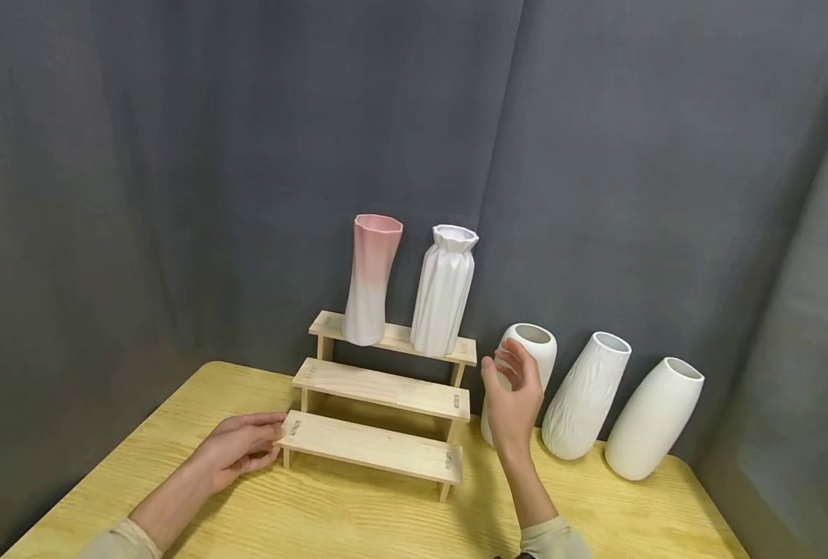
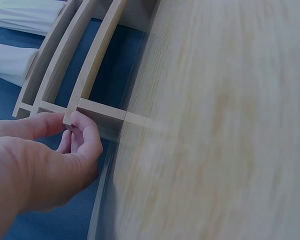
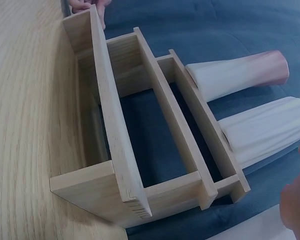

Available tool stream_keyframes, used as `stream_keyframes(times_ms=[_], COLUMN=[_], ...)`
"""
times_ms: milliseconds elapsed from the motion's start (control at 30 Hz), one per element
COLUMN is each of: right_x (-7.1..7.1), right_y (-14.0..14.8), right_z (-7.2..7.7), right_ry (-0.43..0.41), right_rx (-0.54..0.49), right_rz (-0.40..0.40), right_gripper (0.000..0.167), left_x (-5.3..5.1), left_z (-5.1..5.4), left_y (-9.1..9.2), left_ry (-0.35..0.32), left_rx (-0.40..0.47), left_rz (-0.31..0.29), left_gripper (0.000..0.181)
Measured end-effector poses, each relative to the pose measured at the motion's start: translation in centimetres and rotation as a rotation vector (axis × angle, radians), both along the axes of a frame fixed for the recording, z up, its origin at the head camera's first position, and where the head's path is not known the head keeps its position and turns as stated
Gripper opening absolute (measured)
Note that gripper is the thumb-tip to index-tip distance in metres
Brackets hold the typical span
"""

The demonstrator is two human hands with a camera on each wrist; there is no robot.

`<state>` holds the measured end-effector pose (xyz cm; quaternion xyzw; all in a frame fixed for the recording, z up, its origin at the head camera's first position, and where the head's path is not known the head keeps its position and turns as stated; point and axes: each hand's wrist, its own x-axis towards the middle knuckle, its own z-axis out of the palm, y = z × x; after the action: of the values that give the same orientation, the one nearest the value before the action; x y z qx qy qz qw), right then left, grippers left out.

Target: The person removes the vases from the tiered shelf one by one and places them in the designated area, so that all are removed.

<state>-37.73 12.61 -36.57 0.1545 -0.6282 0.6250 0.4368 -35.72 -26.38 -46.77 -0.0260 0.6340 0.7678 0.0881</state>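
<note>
A pale wooden three-step display stand (image 1: 379, 388) stands on the table. My left hand (image 1: 242, 446) pinches the left end of its lowest step between thumb and fingers, plainly seen in the left wrist view (image 2: 55, 160). On the top step stand a pink-to-white vase (image 1: 373, 272) and a pleated white vase (image 1: 445, 291). My right hand (image 1: 514, 396) is raised to the right of the stand with loosely bent fingers and nothing in them. It partly hides a smooth white vase (image 1: 539, 349) behind it; whether they touch I cannot tell.
Farther right on the yellow wood-grain table (image 1: 358, 520) stand a white vase with a wavy relief (image 1: 587, 396) and another smooth white vase (image 1: 654, 419). A dark grey curtain (image 1: 246, 178) hangs close behind the table.
</note>
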Motion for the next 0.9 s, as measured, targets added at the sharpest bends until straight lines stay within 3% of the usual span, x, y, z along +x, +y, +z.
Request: stream_keyframes(times_ms=[133, 200, 333, 533, 633, 767, 900], right_x=[-0.4, -0.6, -1.5, -4.2, -5.4, -6.9, -7.8], right_y=[-0.4, -0.5, 0.0, 0.6, -0.2, -1.6, -2.7], right_z=[1.1, 1.5, 1.3, 0.1, 0.8, 1.8, 2.3], right_ry=[0.0, -0.013, -0.045, -0.124, -0.201, -0.326, -0.419], right_rx=[0.015, 0.032, 0.064, 0.117, 0.192, 0.325, 0.415], right_rz=[0.058, 0.082, 0.115, 0.179, 0.186, 0.135, 0.094], right_gripper=[0.04, 0.042, 0.046, 0.055, 0.069, 0.094, 0.103], left_x=[-0.5, -0.6, -0.4, 0.2, 0.2, 0.0, -0.1], left_z=[1.5, 1.7, 1.0, -0.4, -0.5, -0.3, 0.0], left_y=[-0.7, -1.0, -1.1, -0.8, -0.8, -0.8, -0.9], left_ry=[0.047, 0.073, 0.079, 0.026, 0.025, 0.029, 0.025], left_rx=[-0.041, -0.044, -0.01, -0.002, -0.009, -0.01, 0.005], left_rz=[-0.02, -0.03, -0.049, -0.047, -0.028, -0.014, -0.014], left_gripper=[0.055, 0.055, 0.054, 0.053, 0.055, 0.056, 0.055])
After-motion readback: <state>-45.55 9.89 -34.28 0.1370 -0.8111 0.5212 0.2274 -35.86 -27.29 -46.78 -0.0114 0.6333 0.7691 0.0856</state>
